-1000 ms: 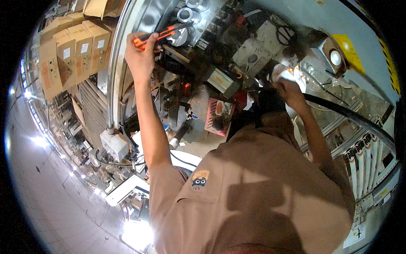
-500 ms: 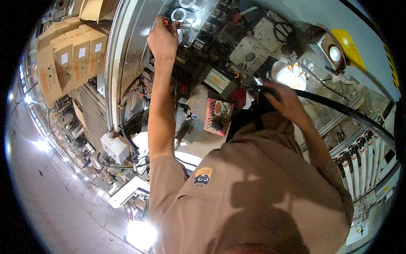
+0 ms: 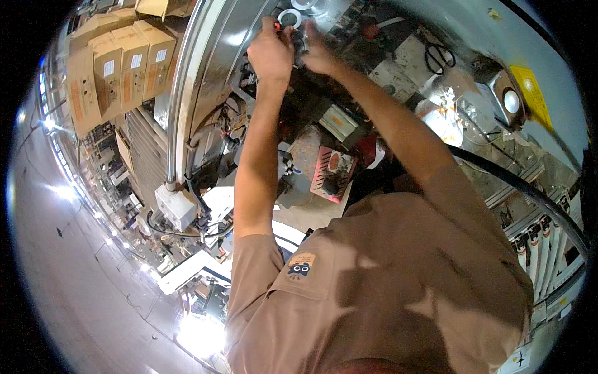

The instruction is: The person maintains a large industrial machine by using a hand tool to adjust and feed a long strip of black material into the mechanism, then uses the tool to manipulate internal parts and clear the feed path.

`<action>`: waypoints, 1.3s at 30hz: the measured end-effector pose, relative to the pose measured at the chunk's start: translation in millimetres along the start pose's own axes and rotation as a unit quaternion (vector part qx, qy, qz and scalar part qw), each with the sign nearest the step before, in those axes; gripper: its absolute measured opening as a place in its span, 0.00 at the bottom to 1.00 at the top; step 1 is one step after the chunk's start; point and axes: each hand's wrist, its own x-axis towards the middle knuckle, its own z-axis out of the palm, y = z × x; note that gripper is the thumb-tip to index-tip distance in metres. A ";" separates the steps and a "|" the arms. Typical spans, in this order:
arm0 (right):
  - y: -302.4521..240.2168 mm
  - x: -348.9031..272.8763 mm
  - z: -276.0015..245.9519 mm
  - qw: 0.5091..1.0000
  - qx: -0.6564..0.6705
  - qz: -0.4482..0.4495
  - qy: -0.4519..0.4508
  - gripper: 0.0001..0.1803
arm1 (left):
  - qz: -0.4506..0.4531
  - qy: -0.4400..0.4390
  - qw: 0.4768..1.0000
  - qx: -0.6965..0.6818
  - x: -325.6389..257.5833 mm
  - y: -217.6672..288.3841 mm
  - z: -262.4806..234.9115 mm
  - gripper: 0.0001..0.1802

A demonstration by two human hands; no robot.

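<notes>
My left hand (image 3: 271, 55) is reached out to the far end of the machine, its fingers closed beside a white ring-shaped part (image 3: 289, 19). A small orange bit shows at the fingertips, but what it belongs to is hidden. Close to its right, my right hand (image 3: 320, 55) is stretched toward the same spot. Motion smears its fingers, so I cannot tell whether they hold anything. Another round, shiny part (image 3: 305, 4) lies just beyond, cut by the upper edge.
Dark-handled scissors (image 3: 440, 58) lie on the machine at the right. Nearer are a boxy metal block (image 3: 339, 123) and a pink slotted tray (image 3: 330, 177). A thick black hose (image 3: 517, 177) crosses the right side. Cardboard boxes (image 3: 121, 68) stand at the left, past a metal frame.
My right hand has left the dark hose area near my body and reached far forward beside the left hand. My left hand stays by the white ring-shaped part. The view has shifted slightly.
</notes>
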 end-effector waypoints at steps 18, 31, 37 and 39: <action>14.5 -15.8 -101.8 0.991 0.097 0.080 -0.046 0.31 | -0.044 -0.045 0.998 0.006 -1.6 -3.1 -12.9 0.19; -3.6 51.7 -103.4 0.977 -0.085 0.147 -0.129 0.38 | -0.090 -0.116 0.988 -0.051 46.9 18.8 -9.4 0.11; 32.5 52.1 -71.0 0.981 -0.090 0.162 -0.051 0.38 | -0.015 -0.068 0.996 -0.054 47.3 34.3 6.0 0.10; 55.3 51.1 -58.2 0.996 0.042 0.068 0.049 0.39 | -0.006 -0.080 0.996 -0.048 50.5 43.3 14.4 0.11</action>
